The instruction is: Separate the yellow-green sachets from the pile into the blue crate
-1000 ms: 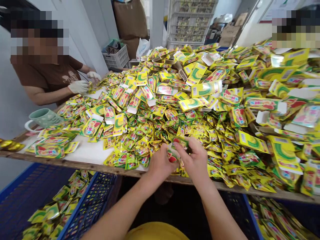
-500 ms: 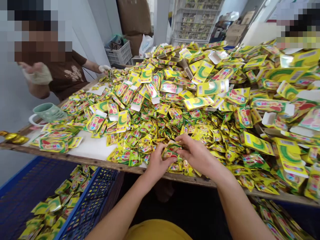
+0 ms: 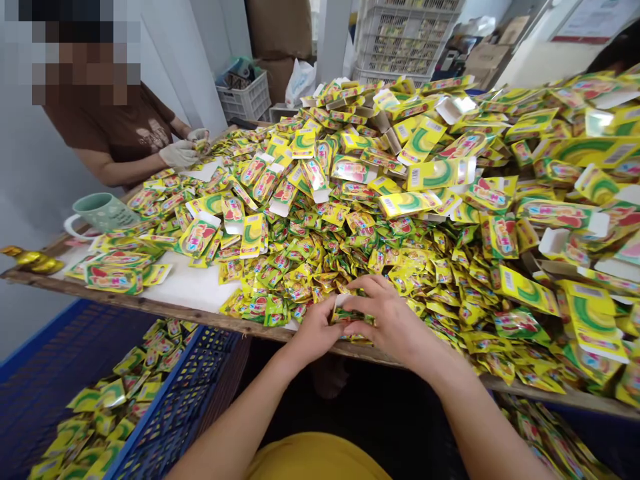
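Close to the table's front edge, my left hand (image 3: pixel 316 333) is closed round one side of a small printed carton (image 3: pixel 341 301). Its white flap shows at the top, while fingers cover most of its body. My right hand (image 3: pixel 393 323) curls over the carton's other side, fingers bent against it. Whether a packet is under those fingers is hidden. Small yellow and green foil packets (image 3: pixel 305 260) lie heaped just beyond both hands. Behind and to the right, yellow-green cartons (image 3: pixel 435 175) are piled up, several with open flaps.
A blue crate (image 3: pixel 170 400) with filled cartons stands below the table's left front. A green mug (image 3: pixel 107 212) and a gold object (image 3: pixel 33 260) sit at the left end. Across the table a gloved person (image 3: pixel 135 133) handles cartons. White crates (image 3: pixel 400 40) are stacked behind.
My right hand has moved further over the carton, covering more of it. The view has shifted slightly. The co-worker's gloved hands have come together above the table.
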A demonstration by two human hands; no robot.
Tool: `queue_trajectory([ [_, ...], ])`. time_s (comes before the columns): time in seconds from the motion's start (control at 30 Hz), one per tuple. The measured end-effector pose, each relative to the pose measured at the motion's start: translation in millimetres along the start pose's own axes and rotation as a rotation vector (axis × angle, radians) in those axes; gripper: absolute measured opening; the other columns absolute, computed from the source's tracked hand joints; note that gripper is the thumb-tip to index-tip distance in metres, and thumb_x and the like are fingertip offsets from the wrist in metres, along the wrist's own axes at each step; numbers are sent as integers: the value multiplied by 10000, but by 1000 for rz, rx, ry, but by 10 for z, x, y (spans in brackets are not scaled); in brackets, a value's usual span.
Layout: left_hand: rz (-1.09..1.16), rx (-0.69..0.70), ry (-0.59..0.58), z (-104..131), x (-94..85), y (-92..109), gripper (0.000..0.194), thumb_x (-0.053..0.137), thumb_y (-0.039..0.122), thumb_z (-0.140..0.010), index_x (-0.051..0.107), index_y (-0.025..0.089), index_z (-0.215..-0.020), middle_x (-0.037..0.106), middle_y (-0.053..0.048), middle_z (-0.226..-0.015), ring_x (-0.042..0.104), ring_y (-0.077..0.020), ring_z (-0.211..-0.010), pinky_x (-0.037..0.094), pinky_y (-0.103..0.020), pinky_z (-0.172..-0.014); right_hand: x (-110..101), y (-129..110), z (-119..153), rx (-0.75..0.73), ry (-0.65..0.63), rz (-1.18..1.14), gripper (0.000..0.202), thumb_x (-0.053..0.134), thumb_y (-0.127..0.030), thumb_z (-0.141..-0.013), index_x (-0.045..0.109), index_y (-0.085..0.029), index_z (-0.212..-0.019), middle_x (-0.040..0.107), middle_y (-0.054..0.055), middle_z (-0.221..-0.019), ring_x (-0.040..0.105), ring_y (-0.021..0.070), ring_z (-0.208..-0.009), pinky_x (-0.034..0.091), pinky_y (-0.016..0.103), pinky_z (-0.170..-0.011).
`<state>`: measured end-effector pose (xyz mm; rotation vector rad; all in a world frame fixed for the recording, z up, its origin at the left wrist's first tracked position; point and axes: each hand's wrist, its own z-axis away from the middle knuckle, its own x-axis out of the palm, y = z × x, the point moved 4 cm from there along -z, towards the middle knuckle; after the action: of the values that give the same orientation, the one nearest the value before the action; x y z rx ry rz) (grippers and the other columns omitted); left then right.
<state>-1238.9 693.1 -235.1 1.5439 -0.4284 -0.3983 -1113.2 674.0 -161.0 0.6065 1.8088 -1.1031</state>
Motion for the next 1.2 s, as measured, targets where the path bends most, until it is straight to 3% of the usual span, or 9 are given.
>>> queue_trajectory([
  [0.1,-47,28,1,6,0,-2,256,652,201,-754,655,175,-1009,687,-32,-958,603,-202,-900,451,-275,-820,87,7,53,15,9,-86,64,672,-250,-817,730,-224,-821,615,96,-1089,507,259,-1051,437,440,-886],
  [0.17,-45,22,-2,29,-18,-4,275,658,267,-780,654,180,-1041,686,-43,-999,604,-211,-938,454,-288,-848,107,67,120,82,148,-261,105,641,-259,-840,736,-241,-879,625,89,-1101,537,247,-1051,440,434,-906],
  [0.3,125,-108,19,80,-74,-20,352,551,407,-877,648,218,-1157,642,-61,-1204,538,-224,-1165,377,-319,-1017,256,300,339,505,431,-860,182,678,-370,-796,715,-232,-907,662,32,-752,610,168,-679,495,290,-590],
  [0.37,270,-180,23,80,-79,-4,331,564,389,-868,673,212,-1126,649,-65,-1202,552,-224,-1154,361,-326,-1036,382,319,401,620,400,-1146,220,720,-396,-745,698,-215,-867,615,-7,-596,555,132,-525,444,243,-478],
  [0.47,447,-253,-11,48,-53,68,272,596,244,-796,717,173,-1029,690,-76,-1108,589,-230,-1077,378,-327,-1009,447,265,400,568,340,-1353,228,690,-396,-772,690,-195,-880,638,5,-606,582,130,-549,477,250,-531],
  [0.63,534,-316,-13,18,-11,148,377,573,75,-636,724,165,-969,703,-60,-1028,593,-208,-1042,387,-289,-972,459,271,324,545,483,-1328,219,735,-252,-697,620,-225,-880,638,-29,-731,550,91,-573,434,194,-511],
  [0.77,566,-256,68,0,-33,103,320,667,112,-691,688,196,-999,691,-41,-1049,602,-173,-1021,413,-270,-942,471,306,208,530,445,-1103,176,692,-220,-700,689,-214,-877,662,-3,-771,562,116,-641,454,213,-553],
  [0.97,183,-28,283,-43,-136,82,180,713,252,-759,733,175,-921,721,-58,-960,642,-184,-916,482,-279,-858,418,408,162,623,465,-1136,213,726,-388,-713,772,-220,-835,719,26,-776,562,117,-585,460,230,-504],
  [1.2,18,60,213,-117,-106,116,160,666,290,-815,731,183,-915,721,-53,-943,648,-184,-906,488,-276,-850,399,431,166,669,388,-1247,247,813,-327,-606,757,-181,-798,712,26,-751,594,111,-640,457,210,-555],
])
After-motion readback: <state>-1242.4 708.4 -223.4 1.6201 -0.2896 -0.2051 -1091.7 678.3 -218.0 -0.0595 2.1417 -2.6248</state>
